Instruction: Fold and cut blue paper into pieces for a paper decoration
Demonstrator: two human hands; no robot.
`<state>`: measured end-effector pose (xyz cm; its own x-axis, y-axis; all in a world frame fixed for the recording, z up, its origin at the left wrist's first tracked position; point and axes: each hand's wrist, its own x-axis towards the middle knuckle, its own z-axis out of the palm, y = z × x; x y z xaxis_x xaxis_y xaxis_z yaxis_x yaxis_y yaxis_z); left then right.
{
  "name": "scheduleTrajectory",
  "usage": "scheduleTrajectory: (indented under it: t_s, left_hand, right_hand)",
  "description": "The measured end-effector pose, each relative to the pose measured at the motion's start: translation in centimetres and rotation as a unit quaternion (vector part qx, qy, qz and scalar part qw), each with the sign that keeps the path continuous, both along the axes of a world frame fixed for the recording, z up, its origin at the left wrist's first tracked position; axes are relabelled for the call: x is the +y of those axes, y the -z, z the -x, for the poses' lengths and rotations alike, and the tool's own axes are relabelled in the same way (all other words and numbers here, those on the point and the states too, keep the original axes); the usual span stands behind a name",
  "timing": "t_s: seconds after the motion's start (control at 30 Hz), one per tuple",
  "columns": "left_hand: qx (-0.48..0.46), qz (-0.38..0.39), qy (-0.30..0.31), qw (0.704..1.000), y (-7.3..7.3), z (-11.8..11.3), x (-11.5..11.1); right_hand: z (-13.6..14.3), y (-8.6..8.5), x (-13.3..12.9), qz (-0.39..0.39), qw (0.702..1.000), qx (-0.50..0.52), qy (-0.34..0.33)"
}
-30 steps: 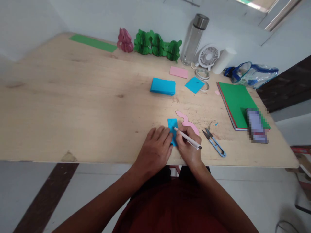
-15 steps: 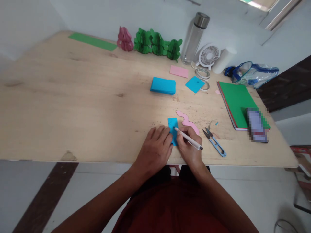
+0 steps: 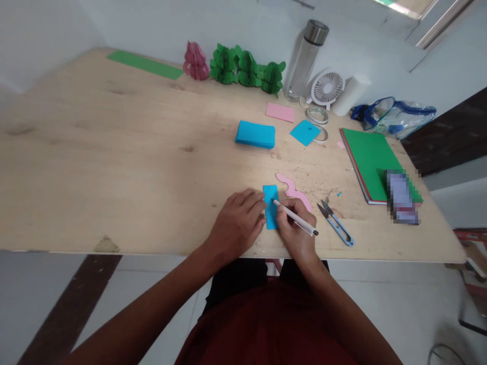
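Note:
A small blue paper strip (image 3: pixel 271 218) lies near the table's front edge, with pen lines drawn on its upper part. My right hand (image 3: pixel 299 228) is closed around a white pen (image 3: pixel 299 219), its tip on or just above the strip. My left hand (image 3: pixel 239 220) lies flat at the strip's left edge, fingers stretched out and fingertips touching or close to it. Just beyond my right hand is a wavy pink paper cutout (image 3: pixel 291 188), partly covered by that hand. Blue thread snips (image 3: pixel 337 225) rest to the right.
Behind the strip lie a stack of blue paper (image 3: pixel 255 134), a blue sheet (image 3: pixel 305 132) and pink paper (image 3: pixel 280 112). A phone (image 3: pixel 402 196) sits on a green-topped stack (image 3: pixel 375 162). Along the wall stand green paper shapes (image 3: pixel 247 67), a bottle (image 3: pixel 306 63) and a fan (image 3: pixel 327 87).
My left hand has shifted slightly left, uncovering more of the blue strip. My right hand and the pen have hardly moved.

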<state>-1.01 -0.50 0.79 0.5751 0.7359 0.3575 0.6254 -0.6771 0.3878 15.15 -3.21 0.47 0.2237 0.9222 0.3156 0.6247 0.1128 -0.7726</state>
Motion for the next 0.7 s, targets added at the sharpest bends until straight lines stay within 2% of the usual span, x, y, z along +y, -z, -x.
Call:
scheduleTrajectory:
  t_s: [0.17,0.7]
  left_hand:
    - [0.029,-0.020,0.047,0.998,0.17,0.44,1.04]
    - [0.006,-0.054,0.050,0.997,0.52,0.43,1.04]
  right_hand:
    - [-0.03,0.04,0.01,0.004,1.000,0.000,0.000]
    - [0.10,-0.05,-0.09,0.001,1.000,0.009,0.003]
